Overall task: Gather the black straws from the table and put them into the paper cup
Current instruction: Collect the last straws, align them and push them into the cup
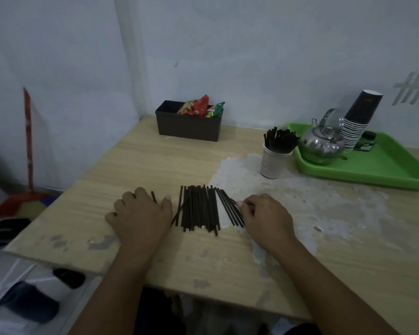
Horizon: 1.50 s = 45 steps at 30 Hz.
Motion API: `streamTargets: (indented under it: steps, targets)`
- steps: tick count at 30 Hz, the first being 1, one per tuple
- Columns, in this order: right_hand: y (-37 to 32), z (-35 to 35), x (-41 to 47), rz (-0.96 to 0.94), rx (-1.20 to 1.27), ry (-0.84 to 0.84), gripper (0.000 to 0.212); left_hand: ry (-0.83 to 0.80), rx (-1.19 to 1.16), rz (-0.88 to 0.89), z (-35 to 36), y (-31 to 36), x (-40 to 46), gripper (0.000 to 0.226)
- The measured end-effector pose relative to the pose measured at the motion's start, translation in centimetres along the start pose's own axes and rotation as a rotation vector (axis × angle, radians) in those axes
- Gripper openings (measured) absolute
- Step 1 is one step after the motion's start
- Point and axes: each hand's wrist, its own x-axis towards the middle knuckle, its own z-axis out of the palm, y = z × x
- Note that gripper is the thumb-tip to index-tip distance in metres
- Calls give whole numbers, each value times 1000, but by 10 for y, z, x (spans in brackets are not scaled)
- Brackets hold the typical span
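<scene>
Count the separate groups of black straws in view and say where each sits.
3: a bunch standing in the paper cup, a loose pile between the hands, one straw under the left hand. More may be hidden.

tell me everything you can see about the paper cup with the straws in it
The paper cup is pale, whitish-grey, tapering toward its base, and looks like two or more cups nested, judging by the doubled rim. It stands upright on a worn, whitish patch of the wooden table, just left of the green tray; whether they touch is unclear. A bunch of black straws already stands in it, fanning out above the rim. Neither hand touches it.
</scene>
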Motion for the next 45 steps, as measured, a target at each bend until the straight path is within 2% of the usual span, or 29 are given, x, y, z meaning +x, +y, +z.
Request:
streamTargets:
  steps: [4,14,21,26,30,38,45]
  targets:
    - [1,1,-4,-23,25,34,33,-42,62,77,6,10,-3,62]
    - [6,4,-5,-3,87,56,29,-154,-9,238,13,60,-18,72]
    - [13,5,-4,26,160,61,27,-239,-132,340,18,81,-20,38]
    - [18,7,-1,36,207,68,25,-233,-142,368,19,94,-23,16]
    - [24,7,2,49,285,93,23,-226,-308,335,20,93,-18,18]
    - [26,6,3,56,342,92,21,-200,-888,330,14,91,-12,10]
    - [26,5,3,55,363,109,19,-150,-955,311,26,87,-13,22]
